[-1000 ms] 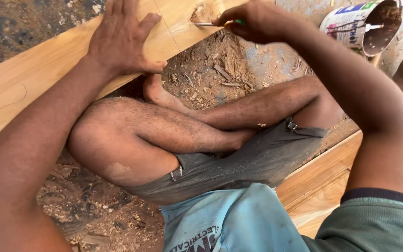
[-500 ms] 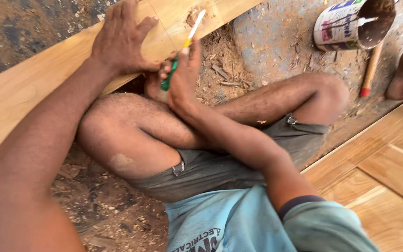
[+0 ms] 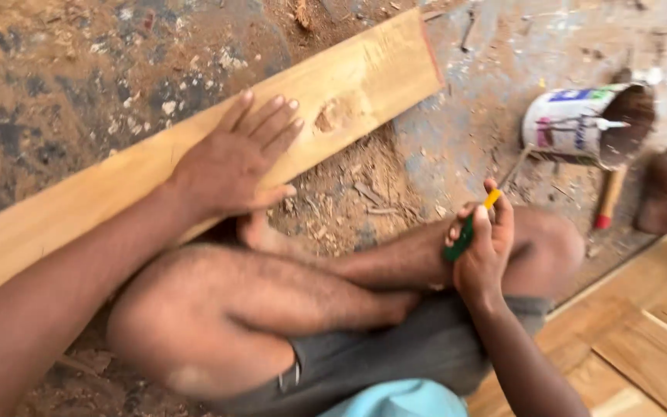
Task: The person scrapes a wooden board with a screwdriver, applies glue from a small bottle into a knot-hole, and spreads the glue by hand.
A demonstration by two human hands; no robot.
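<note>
Now the right hand [image 3: 482, 251] sits low above the person's crossed shin, fingers curled tight round a small tool with a green handle and yellow tip [image 3: 468, 228]; half a second ago that hand was up beside the plank, close to the left thumb, with the tool's pale end pointing at the wood, and a second ago it was reaching to the plank's far end. It has since drawn back toward the body and away from the board. The left hand [image 3: 233, 162] has stayed where it was, flat and spread, palm down on the long wooden plank [image 3: 364, 73], holding nothing. That plank lies slantwise across the dirt floor, with a rough brownish patch [image 3: 333, 116] just beyond the fingertips. Wood chips and shavings [image 3: 349, 193] litter the ground between plank and legs. A tipped paint tin [image 3: 584, 123] lies on its side off to the right, well apart from both hands, with a red-tipped wooden stick [image 3: 607, 201] just below it. Panelled woodwork [image 3: 642, 340] fills the lower right corner.
</note>
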